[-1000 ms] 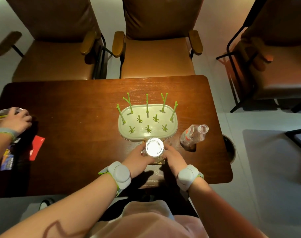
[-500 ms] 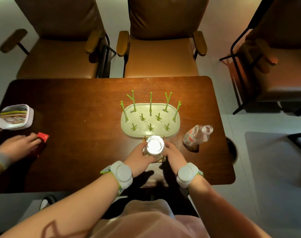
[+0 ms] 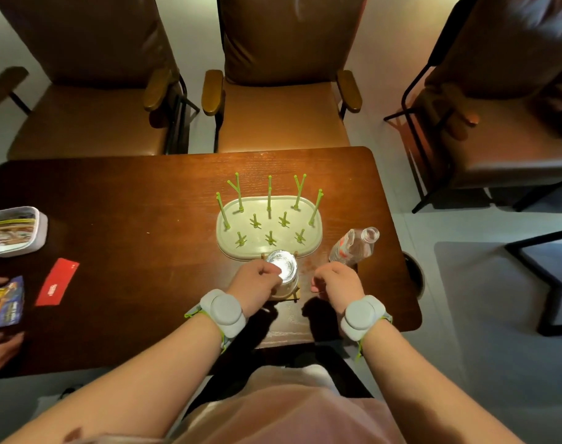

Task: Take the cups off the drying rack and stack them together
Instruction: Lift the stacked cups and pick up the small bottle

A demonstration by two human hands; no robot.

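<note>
Cups (image 3: 282,273) stacked upside down, base up and glaring under the light, on a small wooden coaster (image 3: 295,295) at the table's (image 3: 145,203) near edge, just in front of the rack (image 3: 269,226). Long axis upright. Rack pegs all bare, so apparently nothing left to lift off. Left hand (image 3: 255,285) right against the stack's left side, fingers wrapped round the wall: grasping the cups. Right hand (image 3: 336,282) just beside the stack on its right, apart from it, fingers curled loosely, nothing visibly held. Left hand nearer, then; any steadying or letting go probably falls to it. Plastic bottle (image 3: 353,248) standing close behind the right hand, easy to knock on a careless withdrawal.
</note>
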